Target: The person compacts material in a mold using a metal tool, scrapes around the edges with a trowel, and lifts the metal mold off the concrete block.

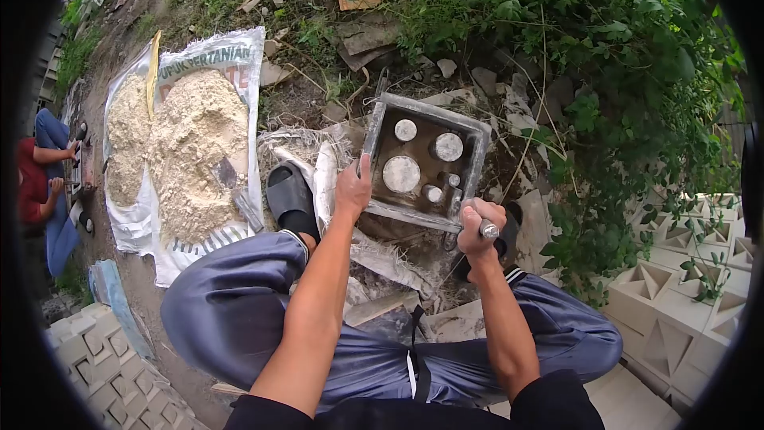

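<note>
A square metal block mold [426, 103] lies on the ground between my feet, its walls coated in grey dust. Several round pale-topped cylinders [401, 173] of different sizes stand inside it. My left hand [354, 186] grips the mold's left wall near the lower corner, fingers along its side. At the lower right corner, my right hand [481, 221] is closed around a metal rod-like handle [489, 230], whose rounded end sticks out towards me. The rest of that handle is hidden by my fingers.
Pale powder [203, 139] is heaped on an opened white sack [255, 52] at left, with a flat-bladed trowel [248, 211] in it. Patterned pale blocks [652, 283] are stacked at right, more [111, 362] at lower left. Another person [49, 183] sits far left. Plants [557, 0] grow behind.
</note>
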{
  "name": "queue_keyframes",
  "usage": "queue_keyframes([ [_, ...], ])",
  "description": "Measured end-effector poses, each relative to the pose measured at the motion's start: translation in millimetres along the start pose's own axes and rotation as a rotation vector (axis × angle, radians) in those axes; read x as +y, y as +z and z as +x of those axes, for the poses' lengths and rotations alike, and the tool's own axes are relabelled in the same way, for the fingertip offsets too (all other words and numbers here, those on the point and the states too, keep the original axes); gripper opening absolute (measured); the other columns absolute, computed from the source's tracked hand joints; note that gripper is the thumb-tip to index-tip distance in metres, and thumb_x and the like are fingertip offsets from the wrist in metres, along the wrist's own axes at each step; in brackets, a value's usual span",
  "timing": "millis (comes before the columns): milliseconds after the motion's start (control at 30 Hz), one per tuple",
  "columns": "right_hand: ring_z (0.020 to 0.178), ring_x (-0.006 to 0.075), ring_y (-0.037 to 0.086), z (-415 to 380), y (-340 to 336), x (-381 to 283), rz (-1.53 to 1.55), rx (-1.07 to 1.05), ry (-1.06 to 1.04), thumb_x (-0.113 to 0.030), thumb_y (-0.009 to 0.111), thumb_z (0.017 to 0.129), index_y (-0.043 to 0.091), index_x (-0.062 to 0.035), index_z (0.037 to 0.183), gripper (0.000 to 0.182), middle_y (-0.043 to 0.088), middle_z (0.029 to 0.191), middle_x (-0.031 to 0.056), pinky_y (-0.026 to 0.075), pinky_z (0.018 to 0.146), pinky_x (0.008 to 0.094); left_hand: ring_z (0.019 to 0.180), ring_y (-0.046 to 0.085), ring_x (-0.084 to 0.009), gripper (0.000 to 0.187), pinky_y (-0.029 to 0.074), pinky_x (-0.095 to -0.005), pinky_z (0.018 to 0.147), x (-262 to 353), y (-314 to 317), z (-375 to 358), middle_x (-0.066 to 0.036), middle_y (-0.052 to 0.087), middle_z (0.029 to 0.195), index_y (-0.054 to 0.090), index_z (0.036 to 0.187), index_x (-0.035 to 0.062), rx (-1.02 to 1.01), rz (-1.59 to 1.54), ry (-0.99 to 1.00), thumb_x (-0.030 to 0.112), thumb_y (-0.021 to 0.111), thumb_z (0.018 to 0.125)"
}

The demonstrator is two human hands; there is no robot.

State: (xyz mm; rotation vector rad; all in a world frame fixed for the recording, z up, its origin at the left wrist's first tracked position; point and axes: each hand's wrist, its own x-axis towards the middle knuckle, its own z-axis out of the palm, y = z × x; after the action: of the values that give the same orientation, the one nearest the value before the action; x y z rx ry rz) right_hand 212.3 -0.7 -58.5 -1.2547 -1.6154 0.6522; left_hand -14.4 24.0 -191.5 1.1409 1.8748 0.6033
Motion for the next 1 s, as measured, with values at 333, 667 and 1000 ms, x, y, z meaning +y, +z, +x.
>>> queue_keyframes([
  [333,0.037,0.0086,0.027,25,-11,-1,0.181,0.073,-0.05,-0.003,0.044,0.078,0.025,-0.0035,0.052,0.033,0.031,0.044,0.001,0.023,0.036,0.0267,0.093,0.055,-0.0477,0.062,0.042,-0.0483,0.081,8,-5,0,-0.031,0.06,0.092,0.063,0.099,-0.0029,0.028,-0.037,0.031,0.051,0.033,0.093],
  [667,0.035,0.0161,0.038,59,-28,-1,0.22,0.042,-0.021,-0.01,0.049,0.075,0.033,-0.0012,0.051,0.03,0.035,0.045,0.0062,0.03,0.039,0.0313,0.091,0.055,-0.0479,0.062,0.041,-0.0489,0.081,5,0,5,-0.031,0.06,0.09,0.063,0.095,-0.0028,0.044,-0.043,0.034,0.051,0.033,0.094],
  [1000,0.035,0.0193,0.033,100,-22,6,0.169,0.084,0.059,-0.007,0.049,0.077,0.032,-0.0016,0.052,0.03,0.032,0.045,0.0069,0.027,0.04,0.0326,0.092,0.055,-0.0476,0.064,0.041,-0.046,0.081,6,1,3,-0.031,0.06,0.091,0.061,0.101,-0.0051,0.057,-0.072,0.057,0.051,0.031,0.095],
])
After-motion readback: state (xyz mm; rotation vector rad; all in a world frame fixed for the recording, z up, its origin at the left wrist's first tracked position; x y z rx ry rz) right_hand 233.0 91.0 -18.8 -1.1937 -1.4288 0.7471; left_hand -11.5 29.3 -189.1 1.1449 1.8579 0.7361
